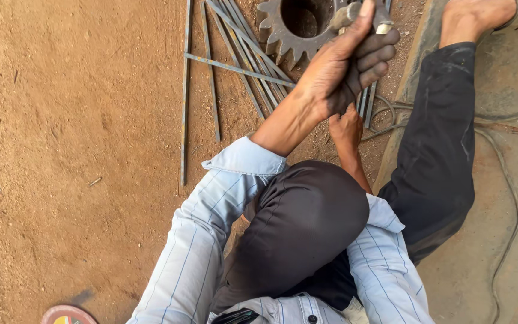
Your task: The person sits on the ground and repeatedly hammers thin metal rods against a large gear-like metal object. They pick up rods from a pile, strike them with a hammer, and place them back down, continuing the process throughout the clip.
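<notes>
Bare dirt floor point(79, 120) lay below; left hand point(343, 72), fingers point(379, 54) wrapped tight round a metal tool point(355, 12), might slip onto gear teeth point(277, 42); right hand point(346, 129) unclear.

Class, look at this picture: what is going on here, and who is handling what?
A person sits on dirt ground, one knee raised. The left hand grips a metal tool, possibly a hammer, held above a large toothed gear. The right hand is lower, partly hidden; what it holds cannot be told. Thin metal rods lie on the ground beside the gear.
</notes>
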The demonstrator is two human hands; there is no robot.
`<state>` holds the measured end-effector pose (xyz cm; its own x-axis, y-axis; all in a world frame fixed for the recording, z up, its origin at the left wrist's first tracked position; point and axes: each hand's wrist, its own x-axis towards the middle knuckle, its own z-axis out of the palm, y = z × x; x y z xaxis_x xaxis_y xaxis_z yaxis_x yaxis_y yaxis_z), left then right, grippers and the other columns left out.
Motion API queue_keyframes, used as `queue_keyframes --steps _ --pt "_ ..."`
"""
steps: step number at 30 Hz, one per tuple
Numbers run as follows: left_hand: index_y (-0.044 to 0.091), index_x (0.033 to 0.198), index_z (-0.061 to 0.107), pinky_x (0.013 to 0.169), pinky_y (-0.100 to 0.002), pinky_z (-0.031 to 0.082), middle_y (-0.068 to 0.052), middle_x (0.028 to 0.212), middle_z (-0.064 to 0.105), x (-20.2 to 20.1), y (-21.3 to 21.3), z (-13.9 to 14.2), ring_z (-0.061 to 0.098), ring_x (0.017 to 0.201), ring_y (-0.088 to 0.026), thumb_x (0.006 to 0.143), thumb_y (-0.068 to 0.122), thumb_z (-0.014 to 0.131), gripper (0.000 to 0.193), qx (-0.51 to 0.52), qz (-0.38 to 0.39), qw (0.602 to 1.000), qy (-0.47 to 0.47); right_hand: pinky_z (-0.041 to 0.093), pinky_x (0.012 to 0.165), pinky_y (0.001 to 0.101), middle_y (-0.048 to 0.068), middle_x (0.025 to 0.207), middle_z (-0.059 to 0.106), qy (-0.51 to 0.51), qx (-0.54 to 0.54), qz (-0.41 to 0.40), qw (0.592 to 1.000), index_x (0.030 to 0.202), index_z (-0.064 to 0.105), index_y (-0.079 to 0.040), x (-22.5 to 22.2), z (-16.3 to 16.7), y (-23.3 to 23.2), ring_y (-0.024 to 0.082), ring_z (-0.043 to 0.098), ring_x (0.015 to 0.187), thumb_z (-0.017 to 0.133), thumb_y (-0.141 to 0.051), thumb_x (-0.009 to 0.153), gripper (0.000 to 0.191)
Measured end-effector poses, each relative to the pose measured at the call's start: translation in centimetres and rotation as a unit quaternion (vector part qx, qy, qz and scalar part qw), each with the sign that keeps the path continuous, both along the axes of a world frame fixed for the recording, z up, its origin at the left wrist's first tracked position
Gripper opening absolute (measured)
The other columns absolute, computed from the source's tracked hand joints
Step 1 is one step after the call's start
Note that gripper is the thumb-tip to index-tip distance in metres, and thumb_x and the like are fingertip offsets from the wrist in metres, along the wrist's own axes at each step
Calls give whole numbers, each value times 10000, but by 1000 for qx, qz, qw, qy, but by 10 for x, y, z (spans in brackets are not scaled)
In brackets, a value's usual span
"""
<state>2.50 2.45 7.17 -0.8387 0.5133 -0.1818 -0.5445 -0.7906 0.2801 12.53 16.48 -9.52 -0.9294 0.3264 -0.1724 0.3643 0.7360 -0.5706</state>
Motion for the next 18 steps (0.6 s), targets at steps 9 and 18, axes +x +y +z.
queue_keyframes --steps 9,18 --pt "23 1089 693 769 -337 647 -116 973 772 2 7 -17 765 858 -194 965 443 736 440 35 7 999 4 511 856 571 301 1100 686 -36 18 -4 999 1335 610 -23 -3 3 -3 487 661 1009 546 -529 1013 603" --pt "108 1165 653 798 -324 643 -135 1101 757 7 14 -6 764 886 -179 944 445 741 413 54 34 998 28 512 806 558 271 1039 674 -34 16 -3 999 1305 616 -17 -2 5 -1 451 656 945 529 -552 1011 617"
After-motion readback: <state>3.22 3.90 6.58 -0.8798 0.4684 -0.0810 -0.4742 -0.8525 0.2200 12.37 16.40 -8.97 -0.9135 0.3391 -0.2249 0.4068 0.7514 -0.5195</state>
